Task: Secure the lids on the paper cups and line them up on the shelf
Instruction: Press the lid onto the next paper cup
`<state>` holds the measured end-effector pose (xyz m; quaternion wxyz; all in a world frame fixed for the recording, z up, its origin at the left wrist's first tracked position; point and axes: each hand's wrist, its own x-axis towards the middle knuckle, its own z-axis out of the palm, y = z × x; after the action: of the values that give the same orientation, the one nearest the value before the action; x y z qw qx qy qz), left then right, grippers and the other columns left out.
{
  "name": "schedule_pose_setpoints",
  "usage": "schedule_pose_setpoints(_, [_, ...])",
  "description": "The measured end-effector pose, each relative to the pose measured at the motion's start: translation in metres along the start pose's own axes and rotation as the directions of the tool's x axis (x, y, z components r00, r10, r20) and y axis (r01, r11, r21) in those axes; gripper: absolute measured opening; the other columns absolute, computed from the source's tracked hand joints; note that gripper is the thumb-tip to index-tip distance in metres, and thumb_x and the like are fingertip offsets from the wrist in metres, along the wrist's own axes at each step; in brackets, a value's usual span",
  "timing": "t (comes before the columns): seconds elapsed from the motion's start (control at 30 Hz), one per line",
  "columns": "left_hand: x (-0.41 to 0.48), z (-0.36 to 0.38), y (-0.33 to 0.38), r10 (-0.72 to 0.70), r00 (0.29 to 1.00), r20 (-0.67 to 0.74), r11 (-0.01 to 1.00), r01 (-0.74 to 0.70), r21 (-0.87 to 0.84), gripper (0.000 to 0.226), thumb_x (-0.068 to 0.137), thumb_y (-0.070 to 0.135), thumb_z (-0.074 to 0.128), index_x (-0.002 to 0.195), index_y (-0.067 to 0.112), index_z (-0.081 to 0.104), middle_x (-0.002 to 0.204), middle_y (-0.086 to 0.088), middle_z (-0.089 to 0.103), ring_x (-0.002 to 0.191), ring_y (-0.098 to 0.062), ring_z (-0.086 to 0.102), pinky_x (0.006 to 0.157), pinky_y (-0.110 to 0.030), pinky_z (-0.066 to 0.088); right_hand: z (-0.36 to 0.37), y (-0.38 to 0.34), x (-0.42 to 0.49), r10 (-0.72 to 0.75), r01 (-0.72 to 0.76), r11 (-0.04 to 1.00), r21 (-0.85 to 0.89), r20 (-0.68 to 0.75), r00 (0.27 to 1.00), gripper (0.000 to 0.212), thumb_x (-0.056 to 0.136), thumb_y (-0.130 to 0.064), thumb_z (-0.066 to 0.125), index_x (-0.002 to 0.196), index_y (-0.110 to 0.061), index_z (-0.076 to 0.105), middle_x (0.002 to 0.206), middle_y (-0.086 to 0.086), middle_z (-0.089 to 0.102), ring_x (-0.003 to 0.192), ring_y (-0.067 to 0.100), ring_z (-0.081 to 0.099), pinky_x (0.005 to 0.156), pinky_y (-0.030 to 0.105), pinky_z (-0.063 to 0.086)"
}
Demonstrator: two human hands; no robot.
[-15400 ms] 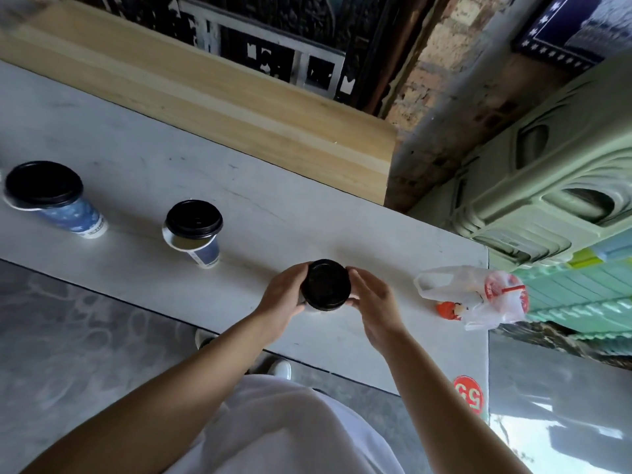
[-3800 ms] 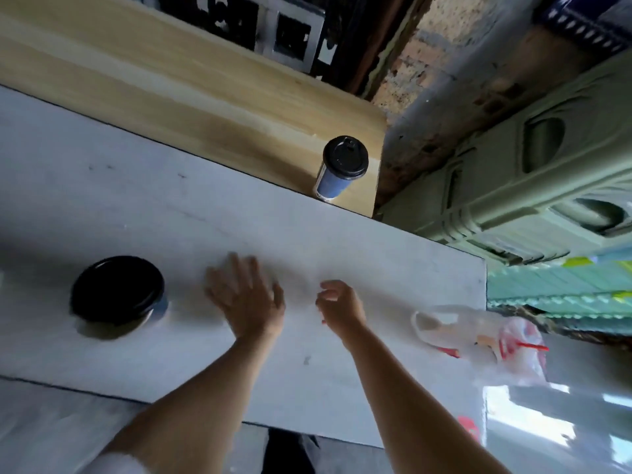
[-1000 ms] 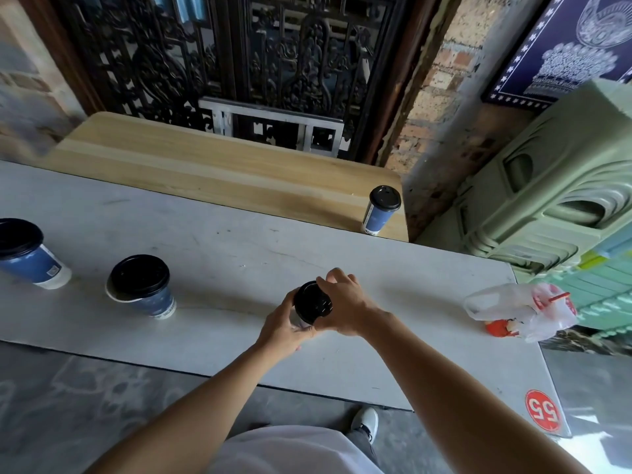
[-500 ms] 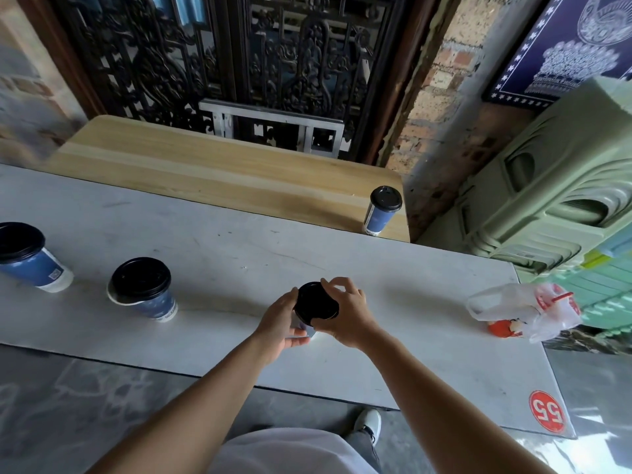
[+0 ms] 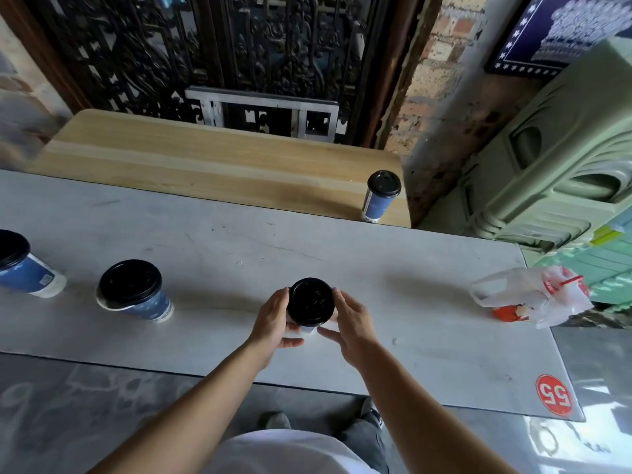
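Both hands close on one blue paper cup [image 5: 309, 328] that stands near the front edge of the grey tabletop [image 5: 307, 248], about midway along it. The left hand [image 5: 273, 319] wraps its fingers round the cup's left wall just under the black lid [image 5: 310, 301], with the thumb stretched out below. The right hand [image 5: 352, 323] mirrors it on the right wall, its fingertips against the lid's rim. Holding it from two sides like this probably steadies the cup while the lid is seated evenly all round. From above, the lid looks level on the rim.

One finished cup [image 5: 380, 196] stands upright with its lid on at the right end of the wooden shelf [image 5: 205, 162], close to the front right corner. That placement likely starts the row, so the next cup would go just to its left.

Two more cups wait toward the left end of the tabletop, well apart from the hands. On the nearer cup [image 5: 135, 292] a white crescent of rim shows under the lid, so that lid is probably only resting on it. The cup at the left edge [image 5: 24, 268] is cut off by the frame. Every cup is covered, so I cannot tell what, if anything, is inside.

A clear plastic bag [image 5: 530, 295] lies near the right edge and holds something orange-red. A red sticker [image 5: 554, 395] marks the front right corner.
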<state>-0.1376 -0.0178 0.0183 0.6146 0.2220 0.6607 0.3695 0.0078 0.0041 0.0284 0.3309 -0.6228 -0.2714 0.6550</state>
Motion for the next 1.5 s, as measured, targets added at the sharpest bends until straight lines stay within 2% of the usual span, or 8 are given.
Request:
schedule_pose_setpoints(0.17, [-0.003, 0.004, 0.003, 0.011, 1.0, -0.001, 0.999, -0.011, 0.037, 0.038, 0.104, 0.051, 0.032, 0.12, 0.025, 0.055, 0.114, -0.001, 0.06, 0.082, -0.023, 0.068, 0.062, -0.04, 0.062, 0.001, -0.003, 0.008, -0.033, 0.031, 0.993, -0.112, -0.014, 0.999, 0.025, 0.102, -0.023, 0.048, 0.106, -0.012, 0.07, 0.114, 0.017, 0.066, 0.106, 0.03, 0.066, 0.076, 0.054, 0.062])
schedule_pose_setpoints(0.43, [0.002, 0.003, 0.003, 0.069, 0.998, 0.003, 0.985, -0.068, 0.161, 0.036, 0.106, 0.048, 0.027, 0.11, 0.024, 0.053, 0.106, 0.0, 0.063, 0.078, -0.02, 0.068, 0.07, -0.047, 0.063, 0.004, -0.001, 0.011, -0.062, 0.063, 0.991, -0.119, 0.009, 0.998, 0.024, 0.103, -0.019, 0.042, 0.112, -0.011, 0.063, 0.111, 0.014, 0.065, 0.107, 0.033, 0.065, 0.072, 0.054, 0.063])
schedule_pose_setpoints(0.6, [0.002, 0.004, 0.006, 0.174, 0.985, -0.022, 0.963, -0.165, 0.213, 0.031, 0.107, 0.041, 0.029, 0.118, 0.031, 0.056, 0.119, 0.006, 0.06, 0.11, -0.016, 0.061, 0.077, -0.05, 0.062, 0.0, -0.002, 0.008, 0.055, -0.056, 0.998, 0.025, 0.052, 0.997, 0.028, 0.104, -0.025, 0.045, 0.115, -0.009, 0.064, 0.121, 0.016, 0.062, 0.109, 0.028, 0.063, 0.078, 0.054, 0.062])
schedule_pose_setpoints(0.7, [0.0, 0.008, 0.006, 0.165, 0.985, -0.048, 0.974, -0.155, 0.164, 0.031, 0.108, 0.038, 0.028, 0.122, 0.036, 0.055, 0.122, 0.005, 0.06, 0.108, -0.013, 0.061, 0.073, -0.046, 0.063, -0.002, -0.002, 0.006, 0.101, -0.113, 0.983, 0.145, 0.085, 0.991, 0.032, 0.105, -0.03, 0.045, 0.12, -0.01, 0.065, 0.127, 0.014, 0.063, 0.117, 0.03, 0.06, 0.082, 0.051, 0.062])
schedule_pose_setpoints(0.83, [-0.004, 0.014, 0.001, 0.111, 0.988, -0.107, 0.991, -0.102, 0.091, 0.033, 0.106, 0.037, 0.031, 0.121, 0.027, 0.058, 0.123, -0.005, 0.063, 0.107, -0.024, 0.066, 0.064, -0.039, 0.063, -0.005, 0.005, 0.002, 0.075, -0.094, 0.971, 0.22, 0.093, 0.993, 0.029, 0.105, -0.029, 0.049, 0.121, -0.012, 0.067, 0.13, 0.011, 0.064, 0.124, 0.031, 0.056, 0.095, 0.046, 0.057])
schedule_pose_setpoints(1.03, [-0.003, 0.015, 0.001, 0.042, 0.983, -0.179, 0.991, -0.019, 0.13, 0.039, 0.099, 0.052, 0.046, 0.111, 0.02, 0.063, 0.114, -0.006, 0.065, 0.097, -0.025, 0.069, 0.061, -0.041, 0.064, -0.009, 0.012, 0.003, -0.007, 0.01, 0.993, 0.114, -0.029, 1.0, 0.03, 0.104, -0.036, 0.051, 0.104, -0.017, 0.074, 0.117, 0.013, 0.071, 0.118, 0.03, 0.063, 0.078, 0.033, 0.055])
schedule_pose_setpoints(1.23, [0.0, 0.002, 0.003, 0.006, 0.992, -0.122, 0.995, 0.007, 0.104, 0.042, 0.098, 0.054, 0.05, 0.103, 0.016, 0.066, 0.108, -0.007, 0.068, 0.091, -0.028, 0.073, 0.068, -0.048, 0.064, -0.012, 0.012, 0.001, -0.047, 0.043, 0.997, 0.063, 0.07, 0.996, 0.032, 0.107, -0.028, 0.045, 0.106, -0.015, 0.074, 0.11, 0.007, 0.073, 0.106, 0.021, 0.065, 0.079, 0.03, 0.053])
schedule_pose_setpoints(1.5, [0.002, -0.001, 0.006, 0.131, 0.99, -0.056, 0.972, -0.117, 0.206, 0.027, 0.104, 0.042, 0.042, 0.106, 0.029, 0.065, 0.118, 0.003, 0.061, 0.115, -0.018, 0.056, 0.068, -0.046, 0.064, -0.006, 0.022, 0.008, -0.224, 0.224, 0.949, -0.222, 0.022, 0.974, 0.032, 0.106, -0.038, 0.041, 0.097, -0.028, 0.07, 0.097, 0.007, 0.075, 0.093, 0.021, 0.069, 0.09, 0.046, 0.056])
